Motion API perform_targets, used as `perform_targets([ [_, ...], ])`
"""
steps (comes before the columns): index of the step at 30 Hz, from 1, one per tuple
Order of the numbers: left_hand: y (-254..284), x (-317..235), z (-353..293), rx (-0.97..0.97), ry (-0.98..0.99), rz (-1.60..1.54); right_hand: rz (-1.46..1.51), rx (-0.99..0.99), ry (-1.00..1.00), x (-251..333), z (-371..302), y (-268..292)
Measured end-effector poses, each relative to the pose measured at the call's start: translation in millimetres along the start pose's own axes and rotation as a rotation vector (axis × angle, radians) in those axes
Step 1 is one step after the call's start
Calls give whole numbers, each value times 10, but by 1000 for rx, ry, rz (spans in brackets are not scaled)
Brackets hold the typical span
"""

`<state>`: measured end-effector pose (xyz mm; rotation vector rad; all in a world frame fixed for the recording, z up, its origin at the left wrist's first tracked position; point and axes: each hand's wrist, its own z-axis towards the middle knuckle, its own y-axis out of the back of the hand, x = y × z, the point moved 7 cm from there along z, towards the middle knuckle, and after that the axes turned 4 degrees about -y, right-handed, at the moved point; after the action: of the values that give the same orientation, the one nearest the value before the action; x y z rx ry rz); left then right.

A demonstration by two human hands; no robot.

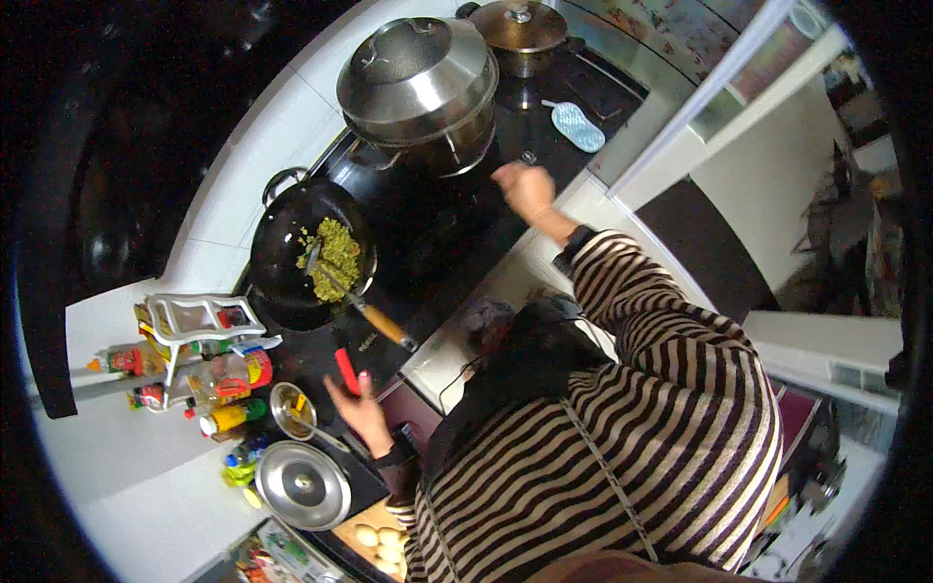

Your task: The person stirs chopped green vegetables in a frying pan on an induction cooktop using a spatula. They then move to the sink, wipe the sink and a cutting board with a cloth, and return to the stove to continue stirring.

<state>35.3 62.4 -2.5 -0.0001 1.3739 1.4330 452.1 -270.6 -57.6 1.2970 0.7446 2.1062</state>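
Observation:
My left hand (362, 418) is over the counter's near edge with its fingers apart. A slim red object (345, 371) shows between the thumb and fingers; whether they touch it is unclear. My right hand (530, 194), curled closed, is over the front edge of the black cooktop (423, 219), close to a small round knob (529, 156). Its fingertips are blurred, and anything inside them is hidden. A black wok (277, 233) on the left holds chopped green food (335, 255). A spatula with a wooden handle (384, 323) rests in it, handle toward me.
A large lidded steel steamer pot (418, 97) and a glass-lidded pan (520, 34) stand farther back. Near a light blue spoon rest (578, 126) is the counter's right end. Left are a bottle rack (199, 321), small bowl (292, 410), steel lid (303, 486) and pale round pieces (384, 537).

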Motion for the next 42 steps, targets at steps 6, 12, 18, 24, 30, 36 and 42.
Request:
perform_targets([
  [6, 388, -474, -706, -691, 135, 273, -555, -68, -436, -2285, 1500, 679],
  [12, -52, -1514, -1104, -641, 123, 504, -583, 293, -632, -3268, 1953, 263],
  [18, -369, -2026, -1016, -570, 254, 417, -461, 295, -634, -3474, 2047, 207],
  [24, -587, -2317, -1063, -489, 200, 417, -463, 303, -600, -3696, 2061, 123],
  [30, -655, -2240, -1286, -467, 316, 220, -618, 329, -502, -3793, 2103, 50],
  [36, -594, -2175, -1535, -472, 352, 240, -612, 369, -541, -3819, 2157, 54],
  [42, -508, -2133, -1764, -521, 394, 195, -571, 286, -460, -3577, 2188, 186],
])
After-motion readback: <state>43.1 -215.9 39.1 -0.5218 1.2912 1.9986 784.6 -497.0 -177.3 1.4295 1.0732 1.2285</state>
